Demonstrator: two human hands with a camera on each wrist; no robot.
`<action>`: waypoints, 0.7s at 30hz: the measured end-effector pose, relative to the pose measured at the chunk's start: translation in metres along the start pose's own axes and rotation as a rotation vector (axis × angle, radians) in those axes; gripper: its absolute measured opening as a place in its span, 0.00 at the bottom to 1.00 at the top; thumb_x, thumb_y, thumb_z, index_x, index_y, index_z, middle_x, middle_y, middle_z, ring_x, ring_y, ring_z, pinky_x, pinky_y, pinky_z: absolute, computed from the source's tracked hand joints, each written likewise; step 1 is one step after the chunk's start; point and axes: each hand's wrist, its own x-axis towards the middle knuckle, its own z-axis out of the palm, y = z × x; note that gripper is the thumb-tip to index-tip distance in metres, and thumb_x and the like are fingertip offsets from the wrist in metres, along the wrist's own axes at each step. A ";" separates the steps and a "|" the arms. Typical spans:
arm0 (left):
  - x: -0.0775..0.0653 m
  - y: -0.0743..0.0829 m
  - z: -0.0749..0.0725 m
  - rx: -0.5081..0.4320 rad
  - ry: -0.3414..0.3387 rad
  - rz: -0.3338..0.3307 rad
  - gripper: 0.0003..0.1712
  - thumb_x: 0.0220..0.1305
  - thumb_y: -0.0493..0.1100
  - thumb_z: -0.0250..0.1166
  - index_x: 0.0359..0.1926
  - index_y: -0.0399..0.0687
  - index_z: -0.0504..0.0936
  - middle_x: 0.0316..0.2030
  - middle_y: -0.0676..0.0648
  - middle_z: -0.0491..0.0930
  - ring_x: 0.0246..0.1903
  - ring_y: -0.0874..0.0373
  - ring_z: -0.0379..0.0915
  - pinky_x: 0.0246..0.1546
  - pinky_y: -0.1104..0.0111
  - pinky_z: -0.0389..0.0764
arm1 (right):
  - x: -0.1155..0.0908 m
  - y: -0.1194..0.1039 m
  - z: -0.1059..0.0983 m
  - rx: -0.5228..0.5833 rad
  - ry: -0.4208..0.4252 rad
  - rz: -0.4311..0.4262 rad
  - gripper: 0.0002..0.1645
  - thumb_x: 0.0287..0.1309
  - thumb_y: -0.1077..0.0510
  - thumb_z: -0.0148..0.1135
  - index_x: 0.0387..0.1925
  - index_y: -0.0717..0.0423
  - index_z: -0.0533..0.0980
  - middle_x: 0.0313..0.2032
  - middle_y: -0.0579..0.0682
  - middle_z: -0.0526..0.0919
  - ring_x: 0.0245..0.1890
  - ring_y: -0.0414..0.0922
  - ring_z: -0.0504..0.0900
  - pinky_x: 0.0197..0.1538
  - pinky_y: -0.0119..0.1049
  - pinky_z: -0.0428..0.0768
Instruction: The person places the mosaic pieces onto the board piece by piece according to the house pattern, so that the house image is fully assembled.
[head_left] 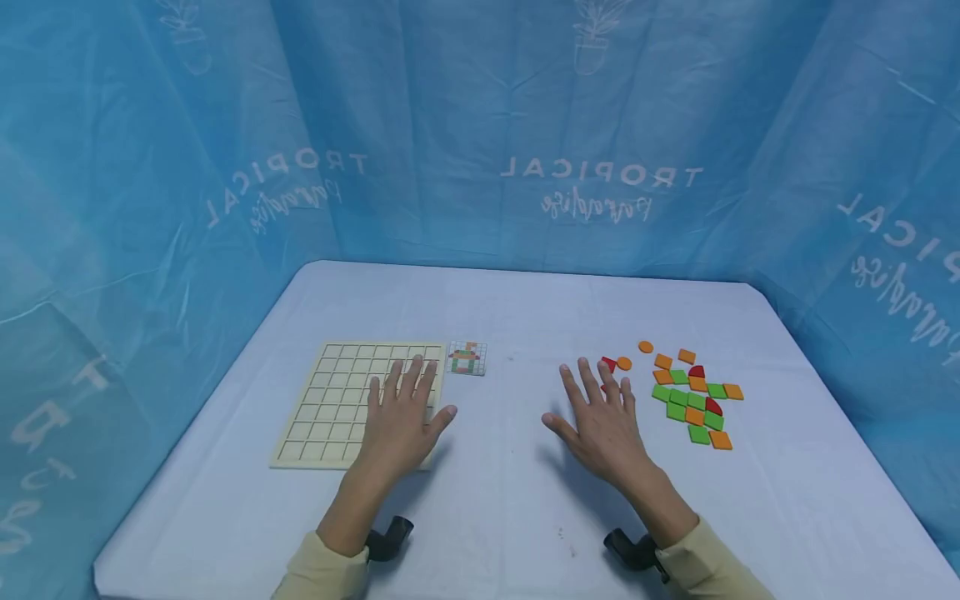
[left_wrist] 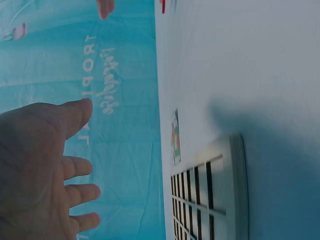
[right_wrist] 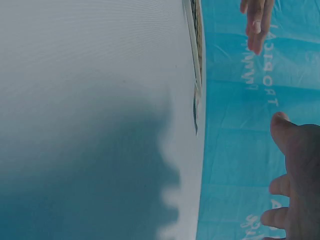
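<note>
My left hand (head_left: 401, 421), fingers spread, hovers over the right side of a cream grid board (head_left: 330, 408) and holds nothing. Just past that board's upper right corner lies a small pattern card (head_left: 467, 358) with a coloured picture on squares. The right hand (head_left: 603, 425) hangs above the table with its fingers spread, left of a scatter of flat pieces, and partly hides a red piece (head_left: 608, 364). Among the scatter are green tiles (head_left: 678, 397), orange square tiles (head_left: 694, 416), orange discs (head_left: 646, 347) and red rounded pieces (head_left: 713, 407). In the left wrist view the board (left_wrist: 235, 185) stands below the palm.
A white-covered table (head_left: 510, 500) carries everything. Blue printed curtains (head_left: 465, 108) hang close behind it and along both sides. A black wrist mount (head_left: 390, 538) is strapped at the left wrist, and another black mount (head_left: 632, 550) at the right.
</note>
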 end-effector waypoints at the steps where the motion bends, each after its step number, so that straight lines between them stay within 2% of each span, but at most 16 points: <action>1: 0.000 -0.002 0.000 -0.003 0.006 0.001 0.43 0.66 0.61 0.57 0.72 0.41 0.58 0.72 0.37 0.52 0.71 0.39 0.38 0.66 0.39 0.39 | 0.001 -0.001 0.000 0.003 -0.002 0.000 0.49 0.58 0.34 0.58 0.73 0.53 0.56 0.72 0.61 0.52 0.72 0.62 0.43 0.68 0.63 0.38; 8: -0.001 -0.014 -0.005 -0.034 0.023 0.000 0.41 0.66 0.58 0.58 0.71 0.40 0.59 0.71 0.37 0.54 0.71 0.38 0.40 0.66 0.39 0.40 | 0.010 -0.004 0.002 0.035 -0.010 0.001 0.48 0.60 0.35 0.57 0.73 0.53 0.56 0.72 0.59 0.52 0.72 0.61 0.44 0.68 0.63 0.39; 15: 0.000 -0.036 -0.012 -0.077 0.054 -0.024 0.39 0.66 0.56 0.59 0.71 0.40 0.61 0.70 0.38 0.56 0.70 0.39 0.41 0.67 0.40 0.40 | 0.027 -0.010 0.003 0.050 -0.003 -0.018 0.47 0.61 0.36 0.57 0.73 0.53 0.56 0.72 0.58 0.55 0.71 0.60 0.48 0.68 0.63 0.45; 21: 0.002 -0.054 -0.020 -0.122 0.087 -0.048 0.37 0.66 0.51 0.61 0.69 0.39 0.63 0.69 0.37 0.58 0.69 0.38 0.44 0.65 0.40 0.42 | 0.041 -0.016 0.005 0.091 -0.029 -0.030 0.47 0.61 0.36 0.57 0.74 0.52 0.55 0.72 0.57 0.56 0.71 0.59 0.48 0.69 0.62 0.41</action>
